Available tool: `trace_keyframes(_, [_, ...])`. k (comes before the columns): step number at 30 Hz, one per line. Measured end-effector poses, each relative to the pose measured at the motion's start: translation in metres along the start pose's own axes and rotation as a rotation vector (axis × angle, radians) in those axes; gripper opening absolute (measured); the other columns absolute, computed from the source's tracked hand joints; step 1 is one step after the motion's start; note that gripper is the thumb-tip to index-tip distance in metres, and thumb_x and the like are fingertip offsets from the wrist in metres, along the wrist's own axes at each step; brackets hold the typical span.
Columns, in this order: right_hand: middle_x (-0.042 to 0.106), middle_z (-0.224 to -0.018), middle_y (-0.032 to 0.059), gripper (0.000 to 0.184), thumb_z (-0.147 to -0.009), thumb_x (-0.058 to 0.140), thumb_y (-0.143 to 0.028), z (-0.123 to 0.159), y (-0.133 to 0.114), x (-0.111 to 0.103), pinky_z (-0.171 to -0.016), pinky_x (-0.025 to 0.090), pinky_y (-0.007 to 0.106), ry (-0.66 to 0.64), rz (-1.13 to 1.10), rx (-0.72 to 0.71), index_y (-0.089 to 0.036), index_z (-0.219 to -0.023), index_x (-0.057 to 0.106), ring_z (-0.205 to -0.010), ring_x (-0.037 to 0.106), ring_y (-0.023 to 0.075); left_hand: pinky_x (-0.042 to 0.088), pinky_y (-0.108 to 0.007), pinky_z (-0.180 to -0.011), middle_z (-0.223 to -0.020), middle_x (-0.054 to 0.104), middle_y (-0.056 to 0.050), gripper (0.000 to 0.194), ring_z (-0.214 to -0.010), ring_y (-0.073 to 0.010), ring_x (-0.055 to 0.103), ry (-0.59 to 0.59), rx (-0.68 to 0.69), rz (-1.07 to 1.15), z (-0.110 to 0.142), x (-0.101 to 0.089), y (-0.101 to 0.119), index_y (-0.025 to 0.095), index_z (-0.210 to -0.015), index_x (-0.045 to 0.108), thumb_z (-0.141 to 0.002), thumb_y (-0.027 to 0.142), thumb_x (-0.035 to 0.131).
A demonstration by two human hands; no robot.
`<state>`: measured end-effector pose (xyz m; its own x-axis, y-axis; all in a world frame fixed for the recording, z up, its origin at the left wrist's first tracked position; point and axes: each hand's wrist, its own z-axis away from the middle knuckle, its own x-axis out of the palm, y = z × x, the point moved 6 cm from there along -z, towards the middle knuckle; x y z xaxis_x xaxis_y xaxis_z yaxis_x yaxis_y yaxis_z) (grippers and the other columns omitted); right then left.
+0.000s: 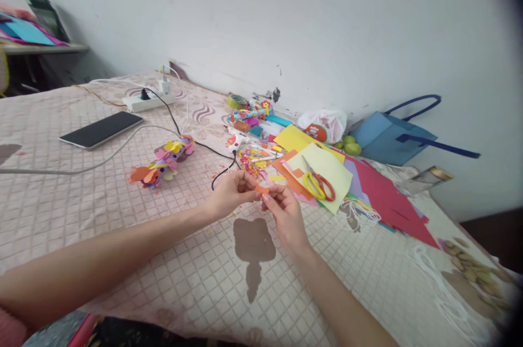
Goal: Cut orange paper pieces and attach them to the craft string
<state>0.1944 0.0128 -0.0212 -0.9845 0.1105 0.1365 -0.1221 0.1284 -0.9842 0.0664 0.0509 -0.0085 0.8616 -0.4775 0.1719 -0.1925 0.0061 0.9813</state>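
Closest in, a dark patch (254,246) shows on the pale, grid-patterned cloth covering the counter (180,281). Above the cloth, the left hand (233,193) and the right hand (287,217) meet, thumbs and fingers of both pinched on a small orange paper piece (262,190); whether it is folded, I cannot tell. Off to the right lies a loose bundle of white string (443,295), near some brown, peanut-like pieces (469,266).

Just past the hands, bright paper scraps (251,166) are scattered beside a white glue gun (237,141). Right of these, scissors with yellow and red handles (329,189) rest on a pale yellow sheet (341,174), with red paper (384,194) farther right. To the left lies a purple object decorated with paper petals (165,164).

Beyond it are a dark-screened tablet (102,130) and a white power strip (149,102). Near the wall (245,25), a white plastic bag (327,122), round green fruit (352,147) and a blue bag (390,137) sit close together.
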Motion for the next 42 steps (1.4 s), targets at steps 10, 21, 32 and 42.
trace_keyframes(10, [0.058,-0.069,-0.0010,0.016,-0.078,0.062,-0.035,0.001,-0.004,-0.001,-0.057,0.043,0.024,-0.023,0.106,-0.014,-0.020,-0.074,0.058,-0.058,0.052,0.0114,0.050,-0.025,-0.064,-0.073,0.066,-0.002,0.040,-0.067,-0.0131,0.065,-0.024,-0.017,0.000,0.001,0.002,-0.001,0.013,-0.092,0.050,-0.064,0.028,0.075])
trace_keyframes(21, [0.059,-0.069,-0.0008,0.014,-0.080,0.060,-0.033,0.003,-0.008,0.001,-0.058,0.043,0.025,-0.037,0.122,-0.028,-0.020,-0.075,0.059,-0.059,0.053,0.0121,0.045,-0.020,-0.052,-0.057,0.061,-0.002,0.029,-0.053,-0.0090,0.056,-0.059,-0.071,-0.120,0.002,0.003,-0.007,0.011,-0.067,0.057,-0.072,0.037,0.068])
trace_keyframes(32, [0.059,-0.070,-0.0008,0.009,-0.080,0.059,-0.029,0.003,-0.011,0.000,-0.059,0.043,0.025,-0.062,0.167,-0.075,-0.019,-0.079,0.058,-0.061,0.053,0.0117,0.046,-0.020,-0.054,-0.060,0.063,-0.003,0.028,-0.054,-0.0095,0.057,-0.055,-0.057,-0.115,0.002,0.003,-0.007,0.010,-0.068,0.058,-0.072,0.036,0.067])
trace_keyframes(42, [0.059,-0.071,-0.0007,0.009,-0.082,0.059,-0.028,0.002,-0.011,0.000,-0.059,0.043,0.025,-0.064,0.183,-0.087,-0.019,-0.079,0.058,-0.061,0.053,0.0115,0.046,-0.021,-0.053,-0.059,0.063,-0.004,0.025,-0.054,-0.0096,0.057,-0.053,-0.049,-0.126,0.003,0.005,-0.005,0.011,-0.067,0.056,-0.072,0.033,0.067])
